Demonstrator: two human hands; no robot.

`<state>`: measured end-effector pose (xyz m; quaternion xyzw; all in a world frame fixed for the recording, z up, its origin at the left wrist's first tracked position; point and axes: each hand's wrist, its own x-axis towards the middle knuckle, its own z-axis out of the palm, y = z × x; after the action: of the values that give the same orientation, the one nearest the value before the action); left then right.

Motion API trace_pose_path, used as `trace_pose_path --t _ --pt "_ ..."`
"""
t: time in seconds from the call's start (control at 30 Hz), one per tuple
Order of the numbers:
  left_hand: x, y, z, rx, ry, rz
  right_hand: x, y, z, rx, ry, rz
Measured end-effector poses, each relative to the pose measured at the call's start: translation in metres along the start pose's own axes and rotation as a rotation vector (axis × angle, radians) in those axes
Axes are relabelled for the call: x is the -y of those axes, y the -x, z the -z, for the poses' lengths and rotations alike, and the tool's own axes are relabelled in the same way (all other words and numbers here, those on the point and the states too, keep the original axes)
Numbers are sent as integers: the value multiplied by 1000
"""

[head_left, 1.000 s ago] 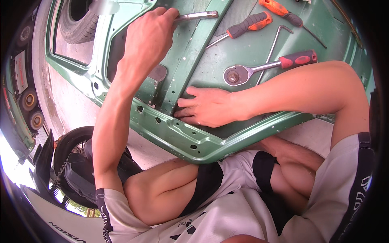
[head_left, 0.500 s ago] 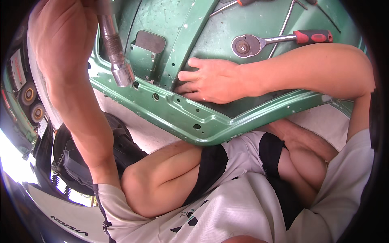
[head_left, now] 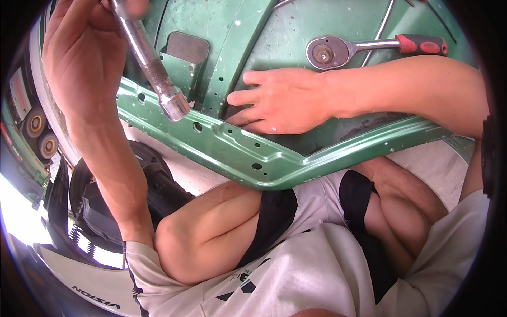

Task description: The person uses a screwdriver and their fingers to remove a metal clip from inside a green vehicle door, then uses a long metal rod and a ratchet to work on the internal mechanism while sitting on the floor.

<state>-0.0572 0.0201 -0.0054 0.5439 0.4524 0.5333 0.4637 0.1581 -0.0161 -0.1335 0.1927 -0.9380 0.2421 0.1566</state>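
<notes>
At the upper left, my left hand is closed around a chrome socket extension bar. Its knurled lower part ends in a shiny socket-like tip, which hangs over the rim of a green metal panel; I cannot tell whether it touches. The bar's upper end runs out of the picture. My right hand lies palm down with spread fingers in the panel's recess, and nothing shows in its grip. Beyond that forearm rests a ratchet wrench with a red and black handle.
A thin metal rod lies partly under the ratchet wrench. The panel's angled edge, full of holes, sits close over my bent legs. At left are a black wheel-like part and a toy-like green truck.
The extension bar's lower end has swung to the right and slightly down. The ratchet wrench and rod appear a little farther right and up. My right hand stays nearly in place.
</notes>
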Motion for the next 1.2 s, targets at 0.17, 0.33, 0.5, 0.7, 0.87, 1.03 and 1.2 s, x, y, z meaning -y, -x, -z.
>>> trace_pose_path --t 0.17,0.33,0.5,0.7,0.87,1.03,1.2 --pt "-16 0 8 -114 97 200 -19 -3 63 -54 -100 -49" --pt "-34 14 -6 -298 309 382 -15 -16 159 -412 -1032 -828" --pt "-54 41 -8 -317 256 319 12 -48 183 -454 -1523 -960" --pt "-76 116 46 -169 -542 405 17 -9 187 -389 -1086 -898" --pt "-5 289 118 -1152 254 223 32 26 214 -376 -1168 -1152" --pt "14 276 14 -136 7 854 19 96 215 96 -1398 -1056" --pt "-70 166 -22 693 -201 203 26 133 189 75 -1738 -891"
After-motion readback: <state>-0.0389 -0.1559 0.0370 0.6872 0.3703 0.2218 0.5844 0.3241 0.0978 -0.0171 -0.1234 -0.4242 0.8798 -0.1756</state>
